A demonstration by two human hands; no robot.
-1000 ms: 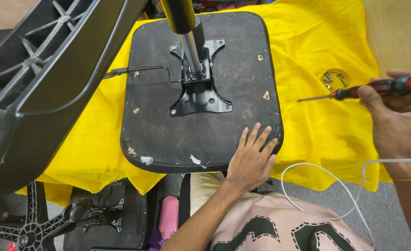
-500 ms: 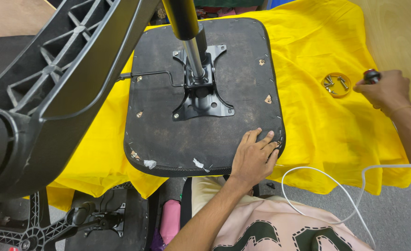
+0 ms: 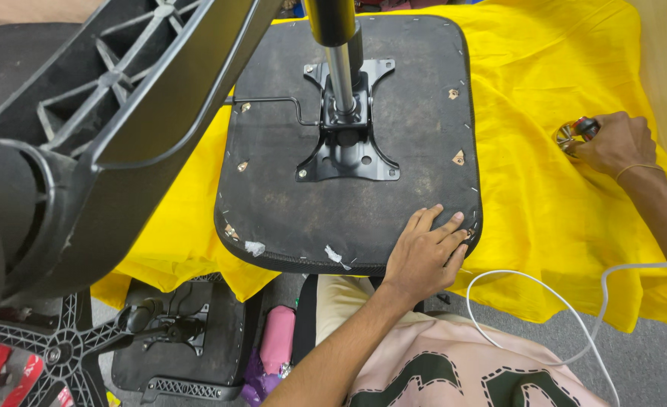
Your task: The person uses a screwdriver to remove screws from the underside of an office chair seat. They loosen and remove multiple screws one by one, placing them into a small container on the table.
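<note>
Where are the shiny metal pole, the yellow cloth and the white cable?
shiny metal pole (image 3: 340,74), head view, middle of its bare shaft.
yellow cloth (image 3: 544,203), head view, flat bare part.
white cable (image 3: 526,280), head view, top of its loop.

A yellow cloth (image 3: 559,203) covers the work surface. A black star-shaped chair base (image 3: 100,128) looms at the left, close to the camera. A white cable (image 3: 529,290) loops over the cloth's lower edge. On the floor below lie a second black seat pan (image 3: 175,339) and a pink object (image 3: 277,343).

Pink shirt (image 3: 454,362), dark green lettering
</note>
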